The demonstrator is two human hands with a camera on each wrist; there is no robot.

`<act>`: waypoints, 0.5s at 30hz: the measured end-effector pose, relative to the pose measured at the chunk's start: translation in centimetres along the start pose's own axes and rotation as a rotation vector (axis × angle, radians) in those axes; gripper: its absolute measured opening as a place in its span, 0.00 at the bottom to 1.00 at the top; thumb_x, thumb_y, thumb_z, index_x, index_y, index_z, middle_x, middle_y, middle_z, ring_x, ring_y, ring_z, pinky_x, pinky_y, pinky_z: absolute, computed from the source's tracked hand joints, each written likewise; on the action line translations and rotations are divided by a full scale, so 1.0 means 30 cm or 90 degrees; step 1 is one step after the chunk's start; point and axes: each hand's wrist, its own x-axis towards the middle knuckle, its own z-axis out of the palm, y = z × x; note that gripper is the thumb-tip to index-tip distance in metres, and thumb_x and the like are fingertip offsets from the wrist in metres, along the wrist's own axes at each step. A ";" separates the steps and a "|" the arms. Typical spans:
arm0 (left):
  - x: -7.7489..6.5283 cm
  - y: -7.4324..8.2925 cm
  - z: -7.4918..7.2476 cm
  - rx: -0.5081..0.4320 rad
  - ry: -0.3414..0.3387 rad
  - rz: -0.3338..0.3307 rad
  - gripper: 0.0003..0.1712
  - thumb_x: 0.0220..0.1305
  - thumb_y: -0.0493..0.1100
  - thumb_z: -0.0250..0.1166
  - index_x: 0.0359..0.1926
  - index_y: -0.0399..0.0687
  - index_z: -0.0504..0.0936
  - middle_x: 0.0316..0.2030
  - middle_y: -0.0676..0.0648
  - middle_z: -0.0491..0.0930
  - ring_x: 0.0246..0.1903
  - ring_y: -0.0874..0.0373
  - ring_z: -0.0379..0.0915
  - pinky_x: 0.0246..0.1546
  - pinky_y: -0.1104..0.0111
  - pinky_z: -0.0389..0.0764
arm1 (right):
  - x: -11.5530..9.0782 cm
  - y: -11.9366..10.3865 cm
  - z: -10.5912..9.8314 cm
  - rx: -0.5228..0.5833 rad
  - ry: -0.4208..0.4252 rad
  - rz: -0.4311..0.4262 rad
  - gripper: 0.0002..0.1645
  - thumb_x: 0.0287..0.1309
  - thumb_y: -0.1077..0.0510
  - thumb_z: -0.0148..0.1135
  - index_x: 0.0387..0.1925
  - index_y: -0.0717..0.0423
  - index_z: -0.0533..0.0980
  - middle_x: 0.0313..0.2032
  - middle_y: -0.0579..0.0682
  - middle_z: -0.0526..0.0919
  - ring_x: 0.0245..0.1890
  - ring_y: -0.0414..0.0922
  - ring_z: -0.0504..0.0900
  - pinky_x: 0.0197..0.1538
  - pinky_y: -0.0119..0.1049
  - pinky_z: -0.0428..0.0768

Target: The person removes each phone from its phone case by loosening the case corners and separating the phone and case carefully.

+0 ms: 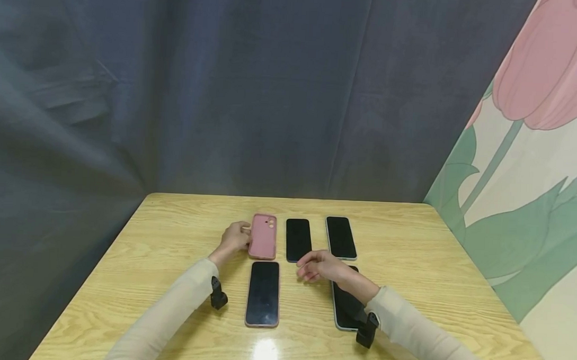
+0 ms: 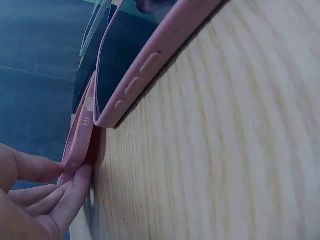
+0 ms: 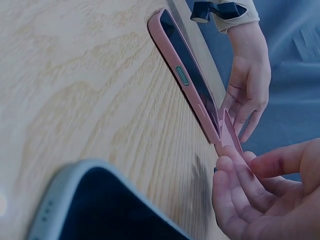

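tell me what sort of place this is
Probably an indoor work corner, perhaps arranged for filming: a wood-grain table with phones laid out, a dark cloth hanging behind, and a tulip-patterned wall to the right.

A wood-grain table (image 1: 172,234) stands in a curtained-off indoor corner, the kind of room unclear. A dark curtain (image 1: 263,94) spans the upper left and center of the frame; a wall (image 1: 532,172) with pink tulips (image 1: 540,67) rises at right.
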 end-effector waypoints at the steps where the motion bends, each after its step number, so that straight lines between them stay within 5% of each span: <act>1: 0.002 0.000 0.001 -0.004 -0.002 -0.004 0.28 0.53 0.27 0.57 0.58 0.36 0.66 0.46 0.36 0.74 0.39 0.48 0.75 0.30 0.67 0.79 | 0.000 0.001 0.001 0.001 0.000 0.002 0.13 0.59 0.67 0.47 0.44 0.71 0.70 0.37 0.63 0.78 0.36 0.58 0.77 0.41 0.47 0.77; 15: 0.019 0.001 0.000 -0.014 0.022 -0.005 0.26 0.53 0.27 0.55 0.56 0.38 0.69 0.42 0.38 0.76 0.35 0.50 0.77 0.28 0.68 0.79 | -0.001 0.003 0.004 -0.006 -0.006 -0.002 0.13 0.59 0.67 0.47 0.45 0.71 0.70 0.37 0.64 0.78 0.36 0.58 0.77 0.40 0.47 0.77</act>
